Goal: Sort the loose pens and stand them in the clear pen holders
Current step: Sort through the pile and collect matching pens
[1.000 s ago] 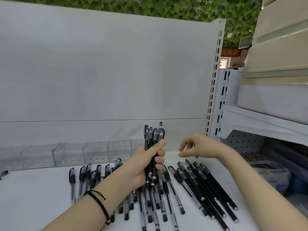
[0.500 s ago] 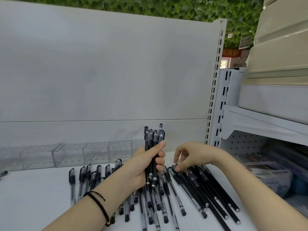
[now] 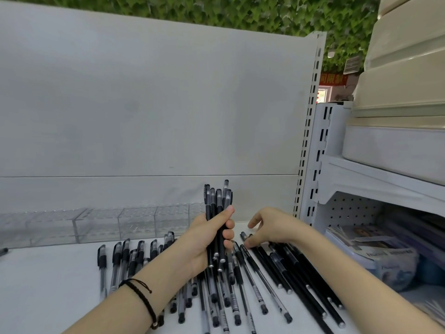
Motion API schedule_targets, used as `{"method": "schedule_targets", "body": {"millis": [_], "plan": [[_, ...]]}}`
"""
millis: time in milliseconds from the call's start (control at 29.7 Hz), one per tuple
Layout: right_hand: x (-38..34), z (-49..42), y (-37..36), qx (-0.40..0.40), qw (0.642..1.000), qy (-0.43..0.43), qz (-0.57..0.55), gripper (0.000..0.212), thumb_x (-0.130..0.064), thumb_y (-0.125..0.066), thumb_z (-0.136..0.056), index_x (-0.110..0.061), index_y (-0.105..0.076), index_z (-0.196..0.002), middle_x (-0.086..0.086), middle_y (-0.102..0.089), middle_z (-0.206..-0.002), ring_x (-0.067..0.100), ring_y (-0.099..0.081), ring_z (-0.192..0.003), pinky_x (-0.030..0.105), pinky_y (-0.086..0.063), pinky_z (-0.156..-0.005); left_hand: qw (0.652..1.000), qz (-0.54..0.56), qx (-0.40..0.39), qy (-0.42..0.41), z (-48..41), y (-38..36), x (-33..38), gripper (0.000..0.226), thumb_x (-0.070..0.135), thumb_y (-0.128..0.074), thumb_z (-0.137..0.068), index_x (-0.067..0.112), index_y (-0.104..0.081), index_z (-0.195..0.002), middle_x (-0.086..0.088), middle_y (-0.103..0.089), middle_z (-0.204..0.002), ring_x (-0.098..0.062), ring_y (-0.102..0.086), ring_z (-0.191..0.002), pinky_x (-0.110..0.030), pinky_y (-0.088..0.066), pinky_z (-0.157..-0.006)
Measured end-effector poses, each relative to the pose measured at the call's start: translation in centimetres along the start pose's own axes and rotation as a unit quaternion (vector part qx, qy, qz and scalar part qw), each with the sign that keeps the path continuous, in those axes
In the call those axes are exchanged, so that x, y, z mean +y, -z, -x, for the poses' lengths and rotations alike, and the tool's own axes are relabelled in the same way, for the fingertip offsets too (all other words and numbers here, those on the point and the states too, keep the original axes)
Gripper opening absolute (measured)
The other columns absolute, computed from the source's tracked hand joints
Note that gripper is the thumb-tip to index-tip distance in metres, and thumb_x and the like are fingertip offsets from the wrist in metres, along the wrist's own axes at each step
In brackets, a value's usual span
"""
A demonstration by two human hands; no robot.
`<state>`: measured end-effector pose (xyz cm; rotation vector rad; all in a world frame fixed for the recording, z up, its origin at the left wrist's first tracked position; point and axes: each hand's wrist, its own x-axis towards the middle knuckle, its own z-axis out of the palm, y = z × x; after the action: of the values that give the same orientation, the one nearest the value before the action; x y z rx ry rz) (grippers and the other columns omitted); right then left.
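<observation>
With your left hand [image 3: 204,239] gripping the upright pen bundle [image 3: 218,201], close your right hand's [image 3: 274,229] open fingers [image 3: 251,224] on one loose black pen [image 3: 296,273] just right of that bundle.

The left forearm [image 3: 106,309] enters from the lower left and angles up toward centre, with a black cord bracelet [image 3: 142,294] on the wrist. The left hand [image 3: 204,242] is raised, its fingers and thumb wrapped round an upright bundle of pens [image 3: 218,203]. The right forearm [image 3: 361,283] enters from the lower right. The right hand [image 3: 272,229] is low and palm down, just right of the left hand and apart from it. Its fingers are loosely bent and spread. The thumb tip touches the loose pens [image 3: 277,263] beneath it, and nothing is gripped.
</observation>
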<state>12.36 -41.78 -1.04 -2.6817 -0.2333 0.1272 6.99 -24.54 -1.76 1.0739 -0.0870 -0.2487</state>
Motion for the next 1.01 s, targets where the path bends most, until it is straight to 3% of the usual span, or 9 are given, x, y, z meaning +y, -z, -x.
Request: {"method": "schedule_targets", "body": {"millis": [134, 336, 471, 605, 773, 841, 908, 1009], "plan": [[-0.4, -0.6, -0.5, -0.006, 0.999, -0.014, -0.042, 0.065, -0.037, -0.086, -0.068, -0.017, -0.059, -0.124, 0.001, -0.062, -0.118, 0.016, -0.059, -0.106, 0.027, -0.047, -0.093, 1.0, 0.005, 0.01, 0.004, 0.0, 0.2, 0.0, 0.024, 0.021, -0.067, -0.087, 0.008, -0.052, -0.1, 0.001, -0.05, -0.059, -0.007, -0.042, -0.041, -0.018, -0.038, -0.035], [-1.0, -0.6, -0.1, -0.033, 0.997, -0.016, -0.064, 0.039, -0.03, -0.085, -0.07, -0.015, -0.072, -0.103, 0.0, -0.071, -0.102, 0.015, -0.063, -0.099, 0.028, -0.049, -0.088, 1.0, 0.004, 0.019, 0.001, -0.2, 0.4, 0.1, 0.022, 0.021, -0.067, -0.088, 0.008, -0.052, -0.098, 0.001, -0.05, -0.059, -0.007, -0.042, -0.041, -0.018, -0.038, -0.036], [-1.1, -0.6, -0.3, -0.034, 0.997, -0.013, -0.069, 0.021, -0.029, -0.084, -0.072, -0.019, -0.072, -0.086, -0.006, -0.065, -0.079, 0.006, -0.056, -0.074, 0.021, -0.043, -0.065, 1.0, 0.005, 0.019, 0.004, -0.3, 0.2, 0.1, 0.022, 0.021, -0.067, -0.088, 0.008, -0.051, -0.098, 0.001, -0.05, -0.059, -0.007, -0.042, -0.041, -0.018, -0.038, -0.036], [-1.2, -0.7, -0.3, -0.027, 0.998, -0.006, -0.056, 0.018, -0.029, -0.084, -0.071, -0.022, -0.069, -0.078, -0.007, -0.062, -0.072, 0.007, -0.054, -0.066, 0.021, -0.042, -0.061, 1.0, 0.001, 0.016, 0.003, -0.2, 0.3, -0.1, 0.024, 0.02, -0.066, -0.09, 0.008, -0.049, -0.101, 0.0, -0.051, -0.06, -0.008, -0.043, -0.042, -0.018, -0.039, -0.037], [-1.4, -0.4, 0.0, -0.027, 0.995, -0.006, -0.097, 0.026, -0.023, -0.083, -0.074, -0.017, -0.071, -0.097, 0.002, -0.068, -0.087, 0.003, -0.049, -0.046, 0.016, -0.037, -0.044, 1.0, 0.005, 0.015, 0.008, -0.3, 0.3, 0.1, 0.022, 0.021, -0.066, -0.09, 0.008, -0.05, -0.096, 0.0, -0.051, -0.061, -0.008, -0.043, -0.043, -0.019, -0.04, -0.038], [-1.3, -0.1, 0.4, -0.024, 0.99, -0.006, -0.136, 0.031, -0.019, -0.08, -0.077, -0.014, -0.07, -0.106, 0.005, -0.07, -0.09, 0.001, -0.051, -0.047, 0.017, -0.038, -0.045, 1.0, 0.009, 0.017, 0.01, -0.4, 0.4, 0.0, 0.023, 0.021, -0.066, -0.09, 0.008, -0.05, -0.098, 0.0, -0.052, -0.061, -0.009, -0.044, -0.043, -0.019, -0.04, -0.038], [-1.1, 0.0, 0.6, -0.016, 0.986, -0.008, -0.163, 0.033, -0.018, -0.079, -0.077, -0.013, -0.07, -0.108, 0.005, -0.071, -0.087, 0.006, -0.055, -0.057, 0.019, -0.04, -0.048, 1.0, 0.016, 0.019, 0.01, -0.4, 0.5, -0.1, 0.024, 0.019, -0.065, -0.091, 0.008, -0.049, -0.104, -0.001, -0.053, -0.062, -0.01, -0.044, -0.044, -0.02, -0.04, -0.037], [-1.1, 0.0, 0.2, 0.004, 0.984, -0.014, -0.176, 0.028, -0.018, -0.08, -0.077, -0.013, -0.071, -0.103, -0.001, -0.062, -0.068, 0.001, -0.049, -0.043, 0.016, -0.038, -0.044, 1.0, 0.019, 0.021, 0.009, -0.5, 0.5, -0.1, 0.025, 0.019, -0.065, -0.091, 0.008, -0.049, -0.107, -0.002, -0.053, -0.063, -0.01, -0.044, -0.044, -0.02, -0.04, -0.037]]}}
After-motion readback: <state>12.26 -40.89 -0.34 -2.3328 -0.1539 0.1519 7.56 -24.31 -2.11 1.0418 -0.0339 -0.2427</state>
